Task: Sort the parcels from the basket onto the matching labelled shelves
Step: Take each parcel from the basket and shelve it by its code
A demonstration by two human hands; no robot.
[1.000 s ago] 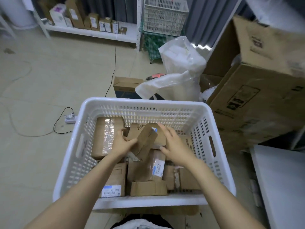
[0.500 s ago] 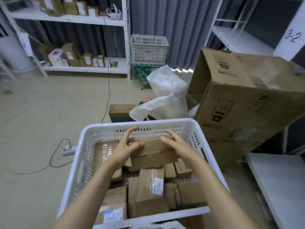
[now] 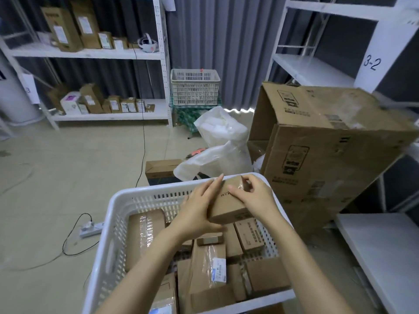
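- A small cardboard parcel (image 3: 229, 206) is held above the far right corner of the white basket (image 3: 145, 191), clear of the parcels below.
- The left hand (image 3: 199, 209) clasps its left side: fingers lie nearly straight along the edge and the thumb hooks under the near corner.
- The right hand (image 3: 255, 198) grips from the right, thumb across the top face and fingers curled over the far end (the fingertips sit at a shiny taped patch).
- More parcels fill the basket, among them a long taped parcel (image 3: 145, 232) and one with a blue-and-white label (image 3: 218, 270).
- A large cardboard box (image 3: 328, 150) leans just right of the basket, below the shelf (image 3: 313, 69) marked "3-2" (image 3: 371, 63).
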